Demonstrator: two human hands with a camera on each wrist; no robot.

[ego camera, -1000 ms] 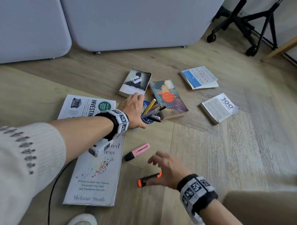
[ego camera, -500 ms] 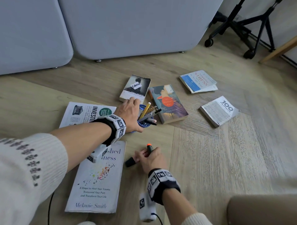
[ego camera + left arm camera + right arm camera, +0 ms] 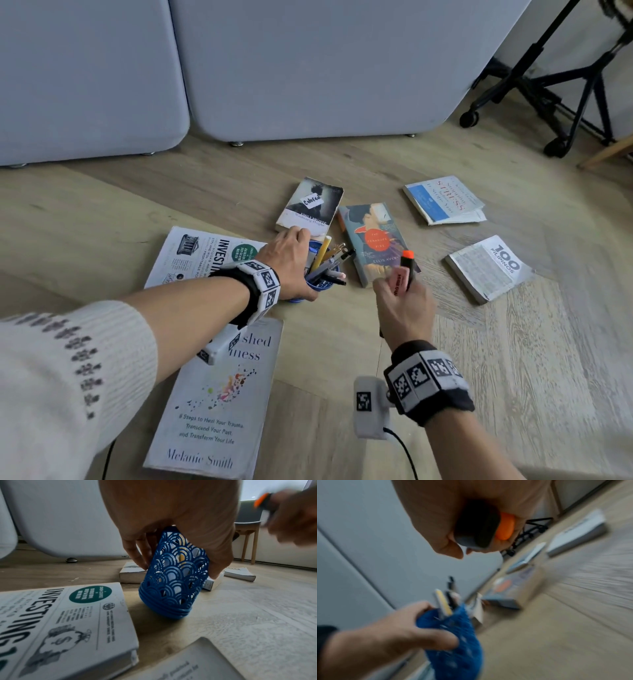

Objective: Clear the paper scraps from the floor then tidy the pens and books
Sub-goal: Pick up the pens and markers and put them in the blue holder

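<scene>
The left hand (image 3: 291, 260) gripped the tilted blue cup (image 3: 173, 577); the right hand (image 3: 404, 308) clutched two highlighters (image 3: 404, 274).

My left arm, in a cream knitted sleeve (image 3: 61, 370) pushed back from the forearm, reaches forward and to the right, a black wrist strap with square printed markers (image 3: 260, 284) around the wrist. My left hand (image 3: 287, 260) curls its fingers (image 3: 135, 553) and thumb round a blue openwork plastic pen cup (image 3: 173, 577), which it tips on its base. My right hand (image 3: 404, 308) is raised just to the right of it, back uppermost, fist closed on a pink highlighter (image 3: 397, 279) and an orange-capped black marker (image 3: 408, 263), both standing up out of the fist. The right wrist wears the same marked black strap (image 3: 428, 380).
</scene>
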